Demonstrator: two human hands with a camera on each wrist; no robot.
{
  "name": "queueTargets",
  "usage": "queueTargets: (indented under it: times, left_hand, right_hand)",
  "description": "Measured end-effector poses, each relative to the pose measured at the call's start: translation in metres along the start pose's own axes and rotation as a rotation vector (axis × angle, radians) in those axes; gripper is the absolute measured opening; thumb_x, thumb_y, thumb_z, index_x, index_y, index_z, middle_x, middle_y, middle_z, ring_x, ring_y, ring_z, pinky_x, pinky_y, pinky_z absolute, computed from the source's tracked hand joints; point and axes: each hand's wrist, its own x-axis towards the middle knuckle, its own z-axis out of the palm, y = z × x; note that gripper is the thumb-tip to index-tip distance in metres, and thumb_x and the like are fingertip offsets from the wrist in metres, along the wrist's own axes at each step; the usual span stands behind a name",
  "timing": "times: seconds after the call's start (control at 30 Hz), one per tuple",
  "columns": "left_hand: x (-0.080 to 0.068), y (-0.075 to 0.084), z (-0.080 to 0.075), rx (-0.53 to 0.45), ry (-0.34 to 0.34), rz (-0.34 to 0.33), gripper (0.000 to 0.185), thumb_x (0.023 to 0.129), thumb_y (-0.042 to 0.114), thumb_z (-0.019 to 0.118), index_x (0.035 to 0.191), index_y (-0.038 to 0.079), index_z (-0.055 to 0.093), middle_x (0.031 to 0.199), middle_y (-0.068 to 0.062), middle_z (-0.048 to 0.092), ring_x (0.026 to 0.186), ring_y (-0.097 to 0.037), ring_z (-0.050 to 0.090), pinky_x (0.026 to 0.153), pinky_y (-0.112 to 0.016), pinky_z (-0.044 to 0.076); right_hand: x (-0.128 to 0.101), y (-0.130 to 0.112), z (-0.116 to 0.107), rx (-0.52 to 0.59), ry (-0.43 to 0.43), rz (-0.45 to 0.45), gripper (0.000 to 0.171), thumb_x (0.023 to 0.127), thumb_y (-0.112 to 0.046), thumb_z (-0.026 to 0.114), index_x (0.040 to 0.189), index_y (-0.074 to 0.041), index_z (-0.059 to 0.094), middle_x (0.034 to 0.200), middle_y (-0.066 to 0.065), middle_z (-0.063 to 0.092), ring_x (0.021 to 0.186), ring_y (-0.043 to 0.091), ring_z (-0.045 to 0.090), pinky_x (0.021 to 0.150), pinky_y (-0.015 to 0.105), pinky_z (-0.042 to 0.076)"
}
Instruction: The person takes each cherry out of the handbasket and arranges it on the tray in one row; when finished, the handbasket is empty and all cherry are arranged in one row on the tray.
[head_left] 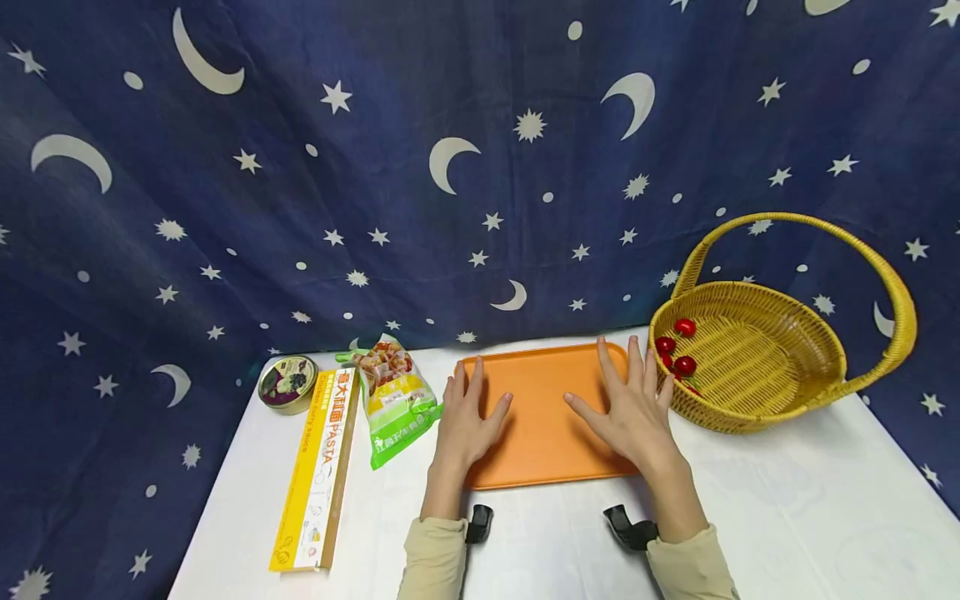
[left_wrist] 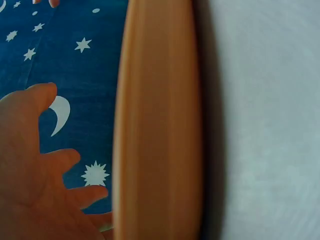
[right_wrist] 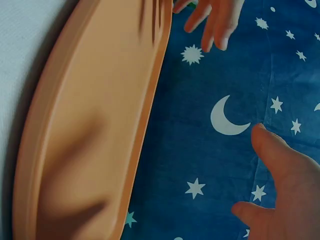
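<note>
1. I'm seeing both hands lying flat on the orange tray [head_left: 543,417], low centre of the head view. The tray is sitting on the white table [head_left: 787,517], short edge toward me.
2. Left hand [head_left: 465,421]: fingers straight and spread, palm down over the tray's left rim. It's gripping nothing, only resting or pressing there.
3. Right hand [head_left: 637,408]: same posture on the tray's right side, fingers fanned, nothing pinched. Fingertips are pointing toward the far edge.
4. My read: one hand per side is keeping the tray steady and square on the table, not lifting it.
5. In the left wrist view the tray rim [left_wrist: 157,120] is running top to bottom mid-frame, loose fingers [left_wrist: 30,165] at lower left. In the right wrist view the tray [right_wrist: 95,125] is filling the left half.
6. The wicker basket [head_left: 765,400], right of frame, is lying just beside the right hand, with red cherry tomatoes [head_left: 678,354] at its near-left wall.
7. Left of frame: green snack bag [head_left: 393,400], yellow pasta box [head_left: 318,471], round tin [head_left: 287,383], all apart from the tray.
</note>
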Motion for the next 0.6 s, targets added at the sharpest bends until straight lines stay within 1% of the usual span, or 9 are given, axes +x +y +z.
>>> queueTargets:
  times: [0.1, 0.17, 0.3, 0.4, 0.5, 0.6]
  left_hand:
    - [0.001, -0.003, -0.002, -0.024, 0.018, 0.008, 0.078, 0.093, 0.055, 0.054, 0.156, 0.017, 0.029, 0.159, -0.022, 0.022, 0.142, -0.046, 0.025, 0.106, -0.061, 0.032]
    - [0.002, -0.007, -0.005, -0.046, 0.041, 0.012, 0.076, 0.093, 0.048, 0.058, 0.155, 0.015, 0.032, 0.157, -0.024, 0.025, 0.141, -0.046, 0.028, 0.106, -0.060, 0.033]
    - [0.004, -0.016, -0.010, -0.079, 0.105, 0.029, 0.070, 0.089, 0.024, 0.065, 0.152, 0.009, 0.037, 0.149, -0.027, 0.037, 0.135, -0.044, 0.040, 0.106, -0.055, 0.036]
    - [0.005, -0.025, -0.012, -0.098, 0.139, 0.058, 0.069, 0.084, 0.007, 0.065, 0.149, 0.004, 0.042, 0.138, -0.026, 0.049, 0.127, -0.041, 0.049, 0.104, -0.052, 0.039]
    - [0.004, -0.029, -0.014, -0.114, 0.138, 0.067, 0.068, 0.080, 0.000, 0.063, 0.145, 0.000, 0.045, 0.130, -0.024, 0.055, 0.122, -0.038, 0.053, 0.102, -0.049, 0.041]
    - [0.003, -0.031, -0.015, -0.106, 0.133, 0.077, 0.065, 0.078, -0.003, 0.062, 0.142, -0.003, 0.048, 0.127, -0.025, 0.057, 0.119, -0.039, 0.055, 0.101, -0.049, 0.042]
  right_hand:
    - [0.000, 0.000, -0.002, 0.006, 0.006, -0.002, 0.096, 0.085, -0.064, 0.060, 0.158, -0.015, 0.021, 0.161, 0.028, -0.001, 0.144, 0.054, -0.003, 0.102, 0.078, -0.002]
    - [0.001, 0.000, -0.003, 0.009, 0.001, -0.005, 0.095, 0.086, -0.063, 0.060, 0.158, -0.015, 0.021, 0.161, 0.028, -0.001, 0.144, 0.053, -0.004, 0.103, 0.077, -0.001]
    - [0.001, -0.002, -0.006, 0.026, -0.012, -0.012, 0.091, 0.089, -0.058, 0.060, 0.159, -0.014, 0.020, 0.160, 0.028, -0.002, 0.144, 0.053, -0.004, 0.104, 0.075, -0.001]
    - [-0.001, -0.002, -0.009, 0.047, -0.002, -0.020, 0.088, 0.090, -0.052, 0.062, 0.158, -0.013, 0.021, 0.160, 0.029, -0.002, 0.144, 0.053, -0.002, 0.106, 0.073, 0.001]
    - [-0.003, -0.001, -0.013, 0.071, 0.022, -0.023, 0.087, 0.089, -0.047, 0.065, 0.157, -0.012, 0.024, 0.160, 0.030, 0.000, 0.144, 0.053, 0.000, 0.107, 0.072, 0.003]
    - [-0.005, 0.002, -0.018, 0.090, 0.038, -0.022, 0.086, 0.089, -0.043, 0.067, 0.157, -0.011, 0.025, 0.159, 0.030, 0.000, 0.144, 0.054, 0.001, 0.107, 0.072, 0.005]
